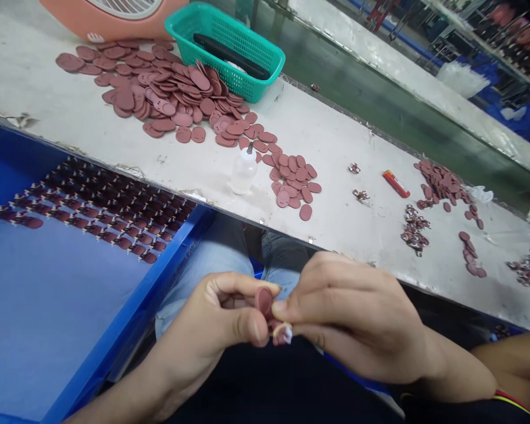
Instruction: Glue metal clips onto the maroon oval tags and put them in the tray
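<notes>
Between my two hands, above my lap, is a reddish-brown oval disc [264,301] joined to or touching a small figure piece [282,334] with a white and yellowish part. My left hand [221,318] pinches the disc between thumb and finger. My right hand [353,312] closes on the small figure piece at the disc's lower end, its thumb and fingertips pressed together. Where the two pieces meet is partly hidden by my fingers. A clear squeeze bottle [244,171] with a thin dark tip stands on the table beyond my hands.
Loose oval discs [159,88] are heaped on the white table [335,141]. A green basket [260,85] holds a dark long object. At left, a blue tray [70,306] holds rows of assembled pieces [115,206]. Small figure pieces [414,229] and a red-orange tube [396,183] lie rightward.
</notes>
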`<state>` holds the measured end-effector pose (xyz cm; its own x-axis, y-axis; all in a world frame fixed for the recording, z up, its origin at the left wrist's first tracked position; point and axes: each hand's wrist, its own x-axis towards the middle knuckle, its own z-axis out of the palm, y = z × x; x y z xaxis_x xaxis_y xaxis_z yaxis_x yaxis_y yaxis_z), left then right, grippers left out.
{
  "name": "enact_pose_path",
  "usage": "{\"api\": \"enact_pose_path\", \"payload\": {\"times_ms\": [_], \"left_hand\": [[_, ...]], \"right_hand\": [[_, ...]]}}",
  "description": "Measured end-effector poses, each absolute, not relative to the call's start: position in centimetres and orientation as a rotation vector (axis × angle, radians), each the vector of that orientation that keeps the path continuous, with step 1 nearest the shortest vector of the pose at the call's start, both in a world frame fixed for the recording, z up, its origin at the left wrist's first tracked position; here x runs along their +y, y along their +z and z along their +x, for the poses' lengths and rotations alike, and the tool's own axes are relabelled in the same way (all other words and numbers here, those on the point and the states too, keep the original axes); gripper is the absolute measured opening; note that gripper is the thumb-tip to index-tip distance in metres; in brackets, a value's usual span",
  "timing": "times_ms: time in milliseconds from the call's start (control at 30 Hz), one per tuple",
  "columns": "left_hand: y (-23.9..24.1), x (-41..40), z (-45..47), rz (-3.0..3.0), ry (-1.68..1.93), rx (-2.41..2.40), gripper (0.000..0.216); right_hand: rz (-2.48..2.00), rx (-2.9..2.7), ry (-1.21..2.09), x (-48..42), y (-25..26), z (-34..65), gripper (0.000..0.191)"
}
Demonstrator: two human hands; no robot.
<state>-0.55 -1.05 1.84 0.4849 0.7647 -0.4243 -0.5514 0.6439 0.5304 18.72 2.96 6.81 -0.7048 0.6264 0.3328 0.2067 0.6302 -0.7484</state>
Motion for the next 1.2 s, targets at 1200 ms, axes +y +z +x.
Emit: {"api": "enact_pose_path", "payload": {"times_ms": [1200], "left_hand": [[0.0,-0.8,-0.1,0.094,0.918,0.702,0.024]], "right_hand": [[-0.663,-2.146,1.096,4.8,5.1,17.6,0.007]]}}
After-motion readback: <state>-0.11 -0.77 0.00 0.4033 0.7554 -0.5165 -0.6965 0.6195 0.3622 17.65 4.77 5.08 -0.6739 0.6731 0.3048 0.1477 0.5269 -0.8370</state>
